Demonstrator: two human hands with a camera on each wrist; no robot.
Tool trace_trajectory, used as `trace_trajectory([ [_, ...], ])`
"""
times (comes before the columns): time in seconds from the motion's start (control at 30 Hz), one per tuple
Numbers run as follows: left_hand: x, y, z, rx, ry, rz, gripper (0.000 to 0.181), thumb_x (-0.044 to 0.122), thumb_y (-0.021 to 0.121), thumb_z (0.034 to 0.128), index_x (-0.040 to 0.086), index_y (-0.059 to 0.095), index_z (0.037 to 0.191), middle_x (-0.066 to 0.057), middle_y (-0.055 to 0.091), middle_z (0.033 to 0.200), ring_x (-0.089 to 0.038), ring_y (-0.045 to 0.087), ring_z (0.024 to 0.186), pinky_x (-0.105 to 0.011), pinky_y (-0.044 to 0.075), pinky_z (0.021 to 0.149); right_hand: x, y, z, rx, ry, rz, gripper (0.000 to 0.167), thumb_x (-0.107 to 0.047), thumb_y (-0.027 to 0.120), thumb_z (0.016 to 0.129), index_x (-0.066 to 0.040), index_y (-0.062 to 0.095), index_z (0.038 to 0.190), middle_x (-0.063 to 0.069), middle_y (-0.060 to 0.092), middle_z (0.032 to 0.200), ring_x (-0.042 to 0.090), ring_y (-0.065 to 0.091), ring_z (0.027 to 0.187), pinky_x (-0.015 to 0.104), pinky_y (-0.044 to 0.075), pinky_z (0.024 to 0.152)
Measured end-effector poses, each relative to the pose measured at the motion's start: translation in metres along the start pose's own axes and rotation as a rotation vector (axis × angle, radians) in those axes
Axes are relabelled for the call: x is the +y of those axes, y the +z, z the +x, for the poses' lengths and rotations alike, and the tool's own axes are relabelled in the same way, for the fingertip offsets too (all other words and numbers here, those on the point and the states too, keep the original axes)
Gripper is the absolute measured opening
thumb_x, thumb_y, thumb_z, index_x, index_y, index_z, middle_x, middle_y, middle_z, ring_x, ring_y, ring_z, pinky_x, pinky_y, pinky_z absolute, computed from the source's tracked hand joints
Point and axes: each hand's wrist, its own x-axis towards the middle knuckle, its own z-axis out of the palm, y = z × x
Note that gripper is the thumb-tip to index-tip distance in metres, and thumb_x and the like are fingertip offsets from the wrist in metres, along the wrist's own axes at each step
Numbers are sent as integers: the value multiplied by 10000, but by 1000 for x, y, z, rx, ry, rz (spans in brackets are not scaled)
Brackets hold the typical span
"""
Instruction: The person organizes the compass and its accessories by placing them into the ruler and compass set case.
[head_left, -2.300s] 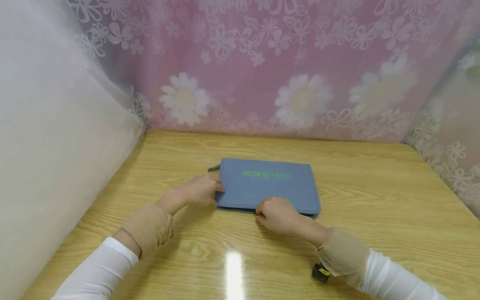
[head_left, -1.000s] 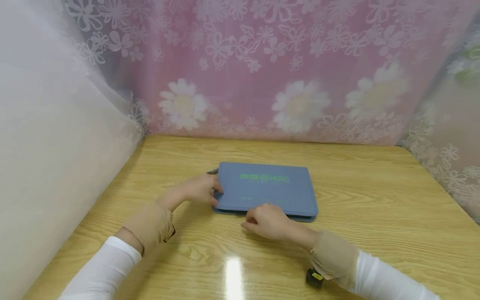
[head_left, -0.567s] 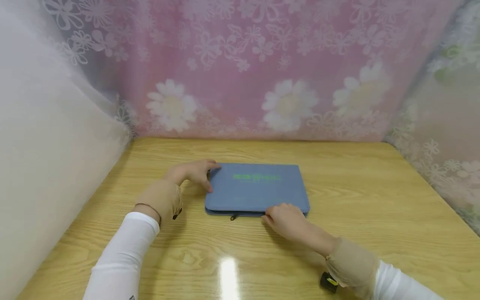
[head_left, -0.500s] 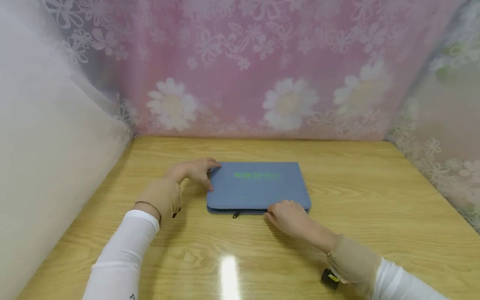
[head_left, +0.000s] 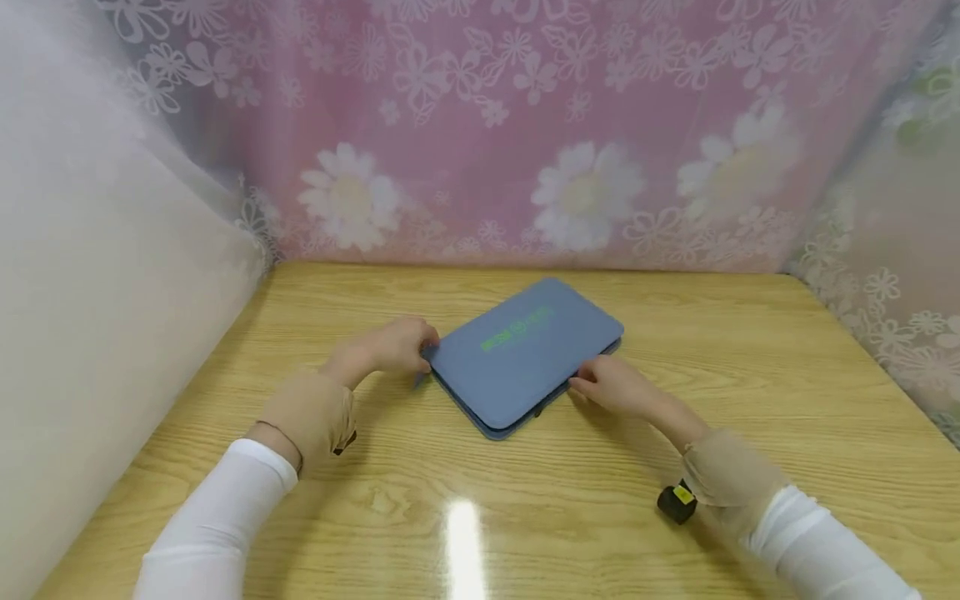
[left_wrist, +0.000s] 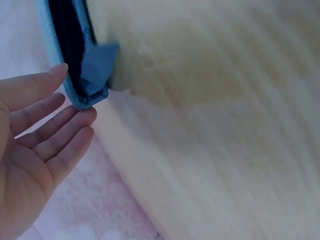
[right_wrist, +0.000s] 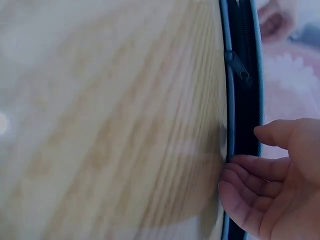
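Observation:
A flat blue zip case (head_left: 528, 358) with green lettering lies at a slant on the wooden table. Its zip is undone along the edges that show, leaving a dark gap between cover and base. My left hand (head_left: 397, 346) pinches the case's left corner. In the left wrist view the thumb sits on the cover edge, the other fingers lie round the corner, and a blue fabric tab (left_wrist: 99, 64) sticks out there. My right hand (head_left: 618, 385) grips the near right edge, thumb on the cover and curled fingers at the base. A dark zip pull (right_wrist: 237, 66) hangs from that edge.
The wooden table (head_left: 375, 500) extends around the case on all sides. A pink floral curtain (head_left: 465, 167) hangs behind it, and a pale sheet (head_left: 112, 292) slopes down on the left. A black wrist camera (head_left: 677, 504) hangs beneath the right wrist.
The case has turned anticlockwise from lying square to a slant, its right end swinging away. My left hand has shifted to its corner; my right hand has moved right and farther away along with it.

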Motion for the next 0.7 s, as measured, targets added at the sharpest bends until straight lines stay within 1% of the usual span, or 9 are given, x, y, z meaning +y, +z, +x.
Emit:
trace_trajectory([
  [0.07, 7, 3, -3, 9, 3, 28, 336, 97, 701, 803, -33, 625, 1103, -98, 623, 949, -215, 564, 869, -360, 459, 790, 7, -2, 5, 8, 10, 7, 235, -163, 537, 927, -64, 576, 717, -9, 484, 589, 114, 412, 515, 282, 364, 505],
  [0.17, 16, 9, -5, 21, 31, 50, 311, 99, 700, 800, -33, 639, 1075, -69, 615, 868, -178, 547, 799, -329, 460, 752, 16, -5, 13, 27, 15, 4, 177, -118, 543, 903, -33, 592, 755, 16, 530, 637, 134, 455, 563, 292, 392, 543],
  [0.27, 24, 15, -6, 41, 90, 59, 258, 84, 708, 784, -29, 663, 1012, -41, 598, 791, -145, 517, 731, -295, 453, 706, 25, -8, 21, 46, 6, -8, 149, -85, 534, 888, 5, 616, 802, 49, 566, 687, 164, 488, 610, 321, 417, 587],
  [0.37, 30, 20, -7, 79, 158, 79, 206, 68, 729, 753, -13, 671, 933, -16, 569, 720, -125, 499, 683, -270, 449, 680, 32, -11, 28, 70, -14, -22, 150, -59, 530, 883, 35, 646, 895, 104, 628, 803, 205, 547, 710, 381, 461, 674],
  [0.43, 33, 22, -7, 101, 180, 83, 186, 62, 741, 737, -1, 664, 894, -6, 560, 696, -119, 500, 669, -263, 450, 670, 36, -13, 33, 86, -48, -48, 137, -36, 529, 876, 40, 642, 893, 128, 628, 840, 232, 552, 749, 419, 459, 706],
  [0.5, 35, 24, -7, 111, 174, 71, 176, 70, 747, 739, 11, 661, 881, 2, 562, 697, -113, 509, 669, -256, 454, 665, 39, -14, 38, 109, -85, -92, 115, -13, 527, 866, 43, 627, 864, 141, 616, 839, 254, 558, 769, 445, 462, 721],
  [0.6, 38, 24, -5, 84, 122, 12, 181, 102, 748, 765, 23, 663, 904, 8, 574, 725, -109, 523, 683, -256, 457, 665, 43, -13, 46, 150, -134, -173, 97, 9, 519, 862, 53, 604, 844, 147, 572, 812, 288, 552, 775, 452, 459, 721],
  [0.7, 44, 24, -3, 64, 95, -1, 190, 136, 747, 780, 35, 663, 918, 20, 568, 725, -102, 523, 679, -257, 456, 663, 45, -13, 53, 185, -165, -229, 133, 26, 484, 876, 95, 595, 904, 188, 571, 861, 337, 560, 838, 460, 460, 765],
])
